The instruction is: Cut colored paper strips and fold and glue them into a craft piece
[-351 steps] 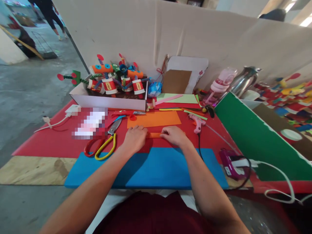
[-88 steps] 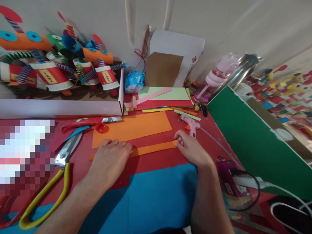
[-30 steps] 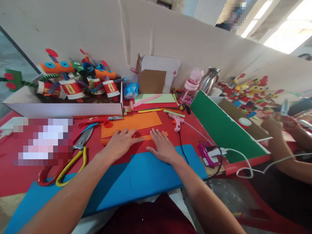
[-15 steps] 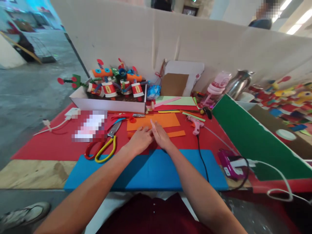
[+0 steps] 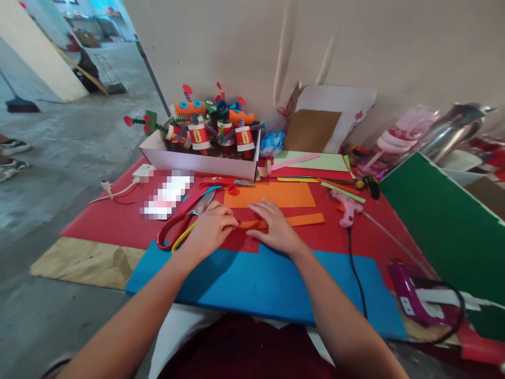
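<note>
While my left hand (image 5: 215,223) bends its fingers together at the near-left stretch of one orange strip (image 5: 305,219), my right hand (image 5: 276,229) is open above the same strip, its thumb and fingers spread apart, with orange showing between them. Whether my left fingertips pinch the paper or only press it, I cannot tell. The strip lies on the red table cover (image 5: 110,223), and its right end runs out past my right hand. Just beyond it is one orange sheet (image 5: 276,196), and on my side is a blue surface (image 5: 236,279).

Beside my left hand lies one pair of scissors (image 5: 194,212), with one red handle and one yellow. Past it I count one red-handled knife (image 5: 221,182) and one small red ring (image 5: 233,190). To my right is one pink glue gun (image 5: 347,209); near it lies one pale green strip (image 5: 343,192).

Farther back stands one white box (image 5: 199,162). I make out four red-and-white cups (image 5: 200,138) in it, two orange tubes (image 5: 189,108) and at least one green piece. One blue packet (image 5: 272,143) sits beside the box. At the back right are one pink bottle (image 5: 402,134) and one metal jug (image 5: 453,129), and nearer me on that side, one purple power block (image 5: 410,292).
</note>
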Demonstrator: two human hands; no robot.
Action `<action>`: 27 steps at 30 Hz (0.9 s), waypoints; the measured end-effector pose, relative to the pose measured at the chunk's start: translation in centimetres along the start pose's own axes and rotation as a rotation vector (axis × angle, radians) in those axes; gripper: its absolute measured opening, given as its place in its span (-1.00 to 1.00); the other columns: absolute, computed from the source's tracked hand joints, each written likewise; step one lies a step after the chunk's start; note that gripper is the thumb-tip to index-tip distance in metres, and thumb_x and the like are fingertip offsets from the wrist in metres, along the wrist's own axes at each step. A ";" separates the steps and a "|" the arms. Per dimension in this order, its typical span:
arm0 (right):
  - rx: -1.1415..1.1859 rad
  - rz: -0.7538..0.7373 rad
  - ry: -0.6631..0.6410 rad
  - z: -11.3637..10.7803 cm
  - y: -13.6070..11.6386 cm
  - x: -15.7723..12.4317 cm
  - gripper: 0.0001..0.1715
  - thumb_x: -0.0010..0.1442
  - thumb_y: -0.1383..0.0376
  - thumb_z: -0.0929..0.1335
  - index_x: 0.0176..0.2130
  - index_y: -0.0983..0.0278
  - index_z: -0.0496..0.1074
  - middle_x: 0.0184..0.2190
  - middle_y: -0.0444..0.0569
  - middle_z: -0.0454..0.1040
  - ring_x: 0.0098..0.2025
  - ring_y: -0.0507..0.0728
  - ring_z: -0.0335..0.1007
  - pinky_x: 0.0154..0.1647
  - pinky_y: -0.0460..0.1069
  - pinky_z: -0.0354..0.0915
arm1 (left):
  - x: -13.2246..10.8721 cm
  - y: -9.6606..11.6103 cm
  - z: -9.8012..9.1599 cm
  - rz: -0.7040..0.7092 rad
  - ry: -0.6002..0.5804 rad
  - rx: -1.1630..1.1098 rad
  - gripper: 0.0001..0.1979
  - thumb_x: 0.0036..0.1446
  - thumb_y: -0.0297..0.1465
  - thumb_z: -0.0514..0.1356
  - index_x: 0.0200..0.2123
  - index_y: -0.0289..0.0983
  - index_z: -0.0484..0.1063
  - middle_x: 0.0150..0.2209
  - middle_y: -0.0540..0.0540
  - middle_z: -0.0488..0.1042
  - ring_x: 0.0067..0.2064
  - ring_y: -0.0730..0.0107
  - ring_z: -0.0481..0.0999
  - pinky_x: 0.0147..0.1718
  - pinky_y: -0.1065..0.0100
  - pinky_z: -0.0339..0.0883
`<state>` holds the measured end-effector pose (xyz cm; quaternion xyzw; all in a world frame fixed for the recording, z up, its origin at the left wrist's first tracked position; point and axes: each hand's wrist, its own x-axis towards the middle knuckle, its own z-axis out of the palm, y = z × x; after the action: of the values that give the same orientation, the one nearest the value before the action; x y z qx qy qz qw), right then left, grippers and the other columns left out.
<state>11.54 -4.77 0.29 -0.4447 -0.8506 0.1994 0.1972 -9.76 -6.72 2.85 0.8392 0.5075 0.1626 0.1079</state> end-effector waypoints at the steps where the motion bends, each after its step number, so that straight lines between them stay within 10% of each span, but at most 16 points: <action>1: 0.013 -0.044 0.000 -0.2 0.0 -0.1 -0.42 0.15 0.01 0.35 0.08 0.24 0.36 0.10 0.10 0.38 0.20 0.26 0.16 0.17 0.17 0.09 | -0.2 0.1 0.2 0.015 0.013 0.019 -0.79 0.18 -0.43 0.11 -0.33 -0.14 0.57 -0.25 -0.07 0.52 -0.11 0.23 0.37 -0.07 0.12 0.15; 5: -0.012 -0.094 -0.075 -1.2 -0.1 -0.5 -0.86 0.20 0.25 0.35 -0.26 0.27 0.48 -0.27 0.02 0.51 -0.16 0.15 0.36 -0.11 0.04 0.19 | -1.3 0.2 0.8 0.025 0.027 0.047 -0.76 0.23 -0.39 0.07 -0.28 -0.15 0.56 -0.29 -0.07 0.52 -0.13 0.24 0.36 -0.06 0.12 0.15; 27: -0.047 0.179 -0.207 -2.0 -0.6 1.0 -0.82 0.28 0.29 0.25 -0.36 0.25 0.37 -0.35 -0.06 0.50 -0.30 0.08 0.37 -0.34 -0.06 0.09 | -0.2 -0.1 0.9 -0.239 -0.056 0.070 -0.72 0.24 -0.29 0.03 -0.44 -0.26 0.42 -0.37 -0.09 0.47 -0.22 0.24 0.37 -0.22 0.18 0.20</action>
<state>11.64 -3.98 2.48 -0.5005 -0.8277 0.2410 0.0794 -9.55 -6.84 2.01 0.7802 0.6061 0.1072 0.1114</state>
